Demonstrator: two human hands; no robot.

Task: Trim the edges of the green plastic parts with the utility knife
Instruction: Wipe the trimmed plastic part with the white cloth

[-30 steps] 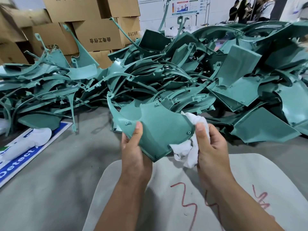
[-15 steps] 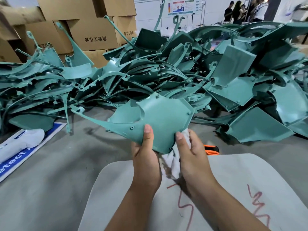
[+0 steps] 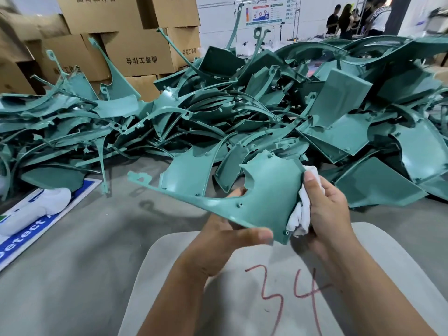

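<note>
- Left hand [image 3: 225, 235] gripped the lower edge of a green part [image 3: 264, 195], thumb on top, fingers underneath and mostly hidden; one fingertip showed through the part's notch.
- Right hand [image 3: 324, 209] clamped a crumpled white rag [image 3: 301, 214] against the part's right edge, thumb pressed on the rim.
- Part was held above a pale grey board [image 3: 242, 299] near the person's lap: smooth, glossy moulded plastic, broad curved panel tapering to a long thin spike pointing left, small screw bosses and holes along the rim.
- Board was rounded, matte, marked "34" in red; its lower part was cut off by the frame.
- Behind lay a big pile [image 3: 242, 112] of similar green parts on the grey floor [image 3: 72, 251], tangled curved strips and flat panels.
- Brown cardboard boxes [image 3: 135, 52] were stacked behind the pile.
- Blue-white sign [image 3: 21, 234] lay at left, text partly cut off.
- No knife could be made out.
</note>
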